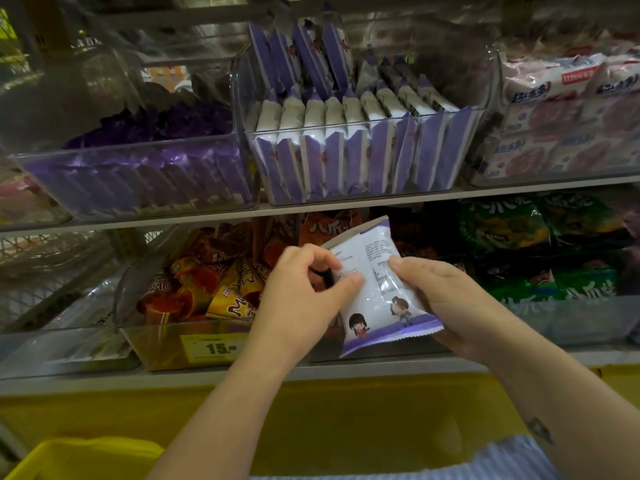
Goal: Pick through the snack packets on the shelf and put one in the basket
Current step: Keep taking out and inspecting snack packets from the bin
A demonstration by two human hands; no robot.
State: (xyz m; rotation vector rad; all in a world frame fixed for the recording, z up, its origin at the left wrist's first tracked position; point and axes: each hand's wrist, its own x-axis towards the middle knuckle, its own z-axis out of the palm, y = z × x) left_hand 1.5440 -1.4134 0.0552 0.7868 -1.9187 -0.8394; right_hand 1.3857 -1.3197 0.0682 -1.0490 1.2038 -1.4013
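White-and-purple, that snack packet [377,289], and it is held up in front of the lower shelf [104,379] by both hands. Its left edge is pinched by the left hand [304,296], thumb pressed against curled fingers [311,252]. Its right side is gripped by the right hand [446,303], thumb laid on the printed face, the rest tucked behind. Two cartoon figures can be seen near the packet's purple bottom seam. Above, on the upper shelf [173,220], a clear bin [363,199] is packed with matching packets stood on edge. Behind the left hand, orange and red packets [207,282] are heaped in another bin, which is marked with a yellow price tag [216,348] reading 15. Green packets [536,251] are stacked off to the right. Low at the left, a corner of the yellow basket [79,459] is seen, well apart from the packet.
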